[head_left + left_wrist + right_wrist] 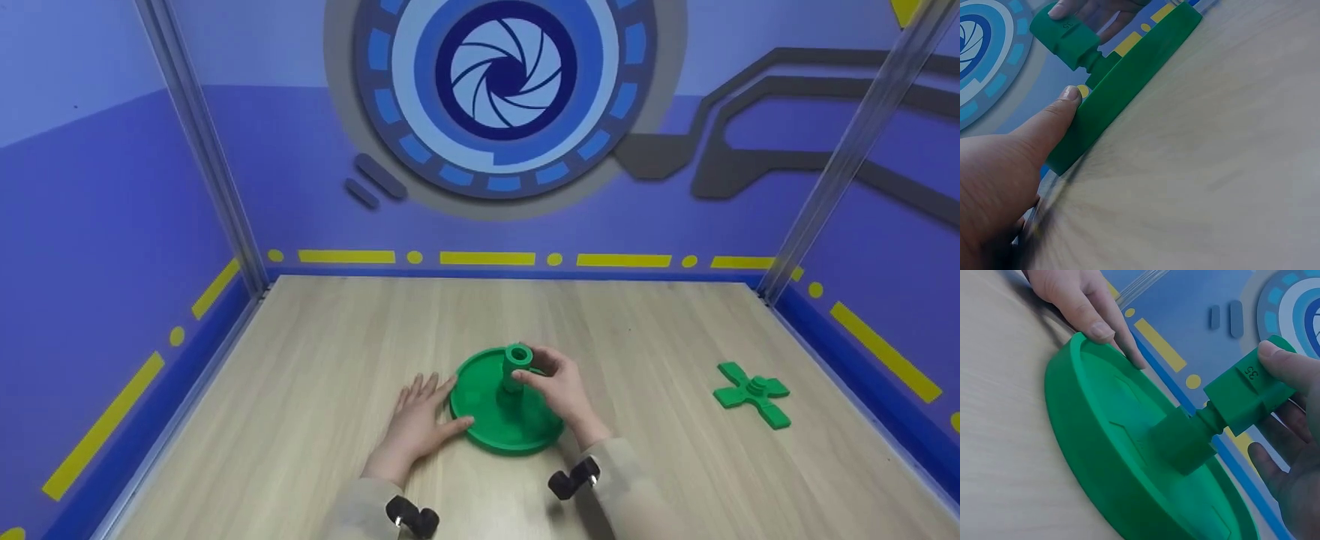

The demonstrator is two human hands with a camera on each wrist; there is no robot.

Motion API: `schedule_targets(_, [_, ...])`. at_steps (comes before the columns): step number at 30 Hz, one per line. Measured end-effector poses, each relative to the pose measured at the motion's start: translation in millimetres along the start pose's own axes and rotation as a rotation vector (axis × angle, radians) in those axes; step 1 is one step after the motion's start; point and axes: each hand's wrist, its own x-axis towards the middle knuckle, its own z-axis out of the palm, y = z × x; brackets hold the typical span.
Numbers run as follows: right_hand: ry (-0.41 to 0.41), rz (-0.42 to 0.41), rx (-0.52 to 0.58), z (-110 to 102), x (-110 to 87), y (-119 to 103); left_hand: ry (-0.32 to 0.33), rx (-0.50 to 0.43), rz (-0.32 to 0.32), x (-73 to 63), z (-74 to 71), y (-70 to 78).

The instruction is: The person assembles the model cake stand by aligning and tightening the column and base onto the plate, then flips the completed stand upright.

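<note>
The right grip (559,384) pinches a hollow green plastic cylinder (1247,391) above a round green plastic dish (478,405), midway between the worktop's (360,330) side edges; the left grip (417,426) rests released against its rim. Only the wrist views show a grooved neck (1210,422) beneath the cylinder; only the head view, a green plastic cross (753,391) near the right edge.

Before me the dish (487,431) lies on the tabletop (360,322). In its middle stands the post (1182,444), with the tube (511,367) on top. My left hand (416,427) is at the dish's left side, my right hand (556,385) at the tube. Well to the right lies the cross (752,394).
</note>
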Motion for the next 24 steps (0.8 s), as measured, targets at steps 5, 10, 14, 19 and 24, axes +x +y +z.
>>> schedule_targets(5, [0.005, -0.007, 0.0, 0.7, -0.1, 3.1, 0.003, -0.005, 0.001, -1.1, -1.0, 1.7])
schedule_targets(10, [0.008, -0.017, 0.014, 1.0, -0.1, 3.6, 0.003, -0.009, -0.001, -1.0, -1.0, 2.1])
schedule_targets(14, [0.012, -0.011, 0.002, 1.7, -0.3, 4.3, 0.0, -0.009, -0.004, -0.8, -0.8, 1.9])
schedule_targets(19, [-0.009, -0.015, 0.0, 0.7, 0.5, 4.4, 0.003, -0.011, -0.002, -0.3, -1.3, 1.8])
schedule_targets(24, [-0.081, -0.052, -0.011, -2.6, 0.8, 4.6, -0.001, -0.013, -0.005, -0.1, -0.8, 1.4])
